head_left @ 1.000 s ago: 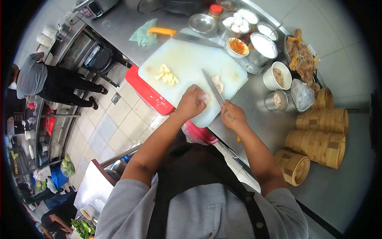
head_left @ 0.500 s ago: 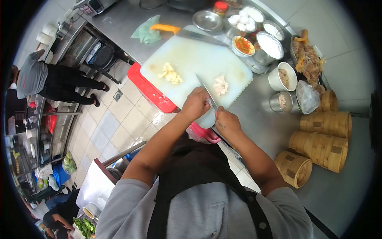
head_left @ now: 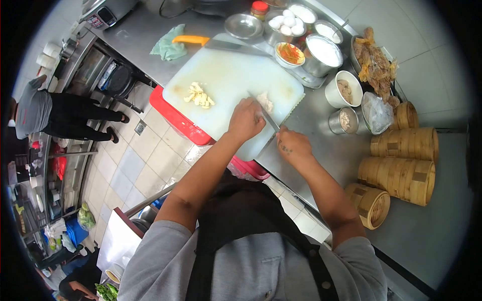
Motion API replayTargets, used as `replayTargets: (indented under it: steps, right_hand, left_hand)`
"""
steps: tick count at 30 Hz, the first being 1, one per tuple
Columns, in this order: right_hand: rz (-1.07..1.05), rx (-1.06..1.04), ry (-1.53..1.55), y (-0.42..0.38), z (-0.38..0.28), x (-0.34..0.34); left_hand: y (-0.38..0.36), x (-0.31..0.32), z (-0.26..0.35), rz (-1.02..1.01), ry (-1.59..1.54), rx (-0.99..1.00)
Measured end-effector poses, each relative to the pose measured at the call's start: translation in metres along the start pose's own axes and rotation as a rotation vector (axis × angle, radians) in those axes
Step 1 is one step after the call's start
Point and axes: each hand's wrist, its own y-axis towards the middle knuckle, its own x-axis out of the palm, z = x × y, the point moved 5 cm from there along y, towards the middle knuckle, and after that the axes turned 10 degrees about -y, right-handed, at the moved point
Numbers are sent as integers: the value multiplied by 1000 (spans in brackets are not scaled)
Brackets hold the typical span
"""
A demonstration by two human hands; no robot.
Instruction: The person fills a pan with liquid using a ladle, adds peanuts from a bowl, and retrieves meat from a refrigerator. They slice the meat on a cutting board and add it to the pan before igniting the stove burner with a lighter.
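Note:
On the white cutting board, my right hand is wrapped round the handle of a small knife. Its blade points up and left, beside my left hand. The fingers of my left hand are bent together near the blade; whatever they may hold is hidden. Pale chopped pieces lie just beyond the blade. A pile of yellowish chopped pieces is farther left on the board. A large knife with an orange handle rests along the board's far edge.
A green cloth lies beyond the board. Bowls of eggs, sliced vegetables and white powder stand at the back. Bamboo steamers are on the right. A red container shows under the board. Another person stands far left.
The whole view has shifted, with the counter items now farther left. My left hand has moved up along the blade and covers more of it, close to the pale pieces.

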Motion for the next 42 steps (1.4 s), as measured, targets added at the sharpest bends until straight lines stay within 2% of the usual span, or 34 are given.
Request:
replayTargets:
  steps: [4, 6, 9, 15, 19, 21, 22, 25, 27, 29, 31, 33, 35, 37, 39, 41, 42]
  right_hand:
    - [-1, -29, 2, 1, -2, 0]
    - [-7, 8, 69, 13, -2, 24]
    - [49, 48, 142, 42, -17, 18]
    - [-18, 69, 185, 29, -1, 22]
    - [48, 48, 202, 31, -5, 17]
    - [-70, 89, 284, 40, 0, 18]
    - [-63, 92, 287, 38, 5, 14]
    - [-7, 34, 212, 33, 23, -3]
    - [93, 86, 153, 28, 36, -11]
    - [133, 78, 100, 34, 45, -10]
    - [178, 59, 45, 38, 43, -5]
    - [155, -3, -34, 36, 33, 7]
    - [160, -53, -43, 26, 18, 16]
    - [163, -108, -57, 15, -1, 22]
    - [108, -182, -6, 3, -17, 24]
    - [83, -241, -9, -1, -21, 23]
    - [89, -206, -6, -1, -16, 24]
  left_hand:
    - [5, -1, -6, -21, -53, 3]
    - [4, 2, -14, -65, -63, -19]
    - [5, 0, -10, -58, -96, -21]
    - [1, 2, -10, -43, -41, -33]
    - [-4, 6, 0, -73, -43, 8]
    - [-5, 9, 5, -131, -12, 18]
    - [-7, 7, 5, -134, -9, 25]
    - [-16, -10, 2, -49, -35, -42]
    - [-30, -34, 14, 216, 59, -16]
    - [-48, -35, 16, 190, 51, -53]
    - [-68, -36, 24, 267, 138, -94]
    - [-90, -27, 21, 199, 231, -160]
    - [-107, -23, 24, 364, 229, -177]
    - [-114, -14, 21, 406, 218, -212]
    - [-119, -13, 16, 640, 44, -210]
    - [-119, -11, 15, 722, 5, -249]
    - [-120, -11, 13, 786, -40, -278]
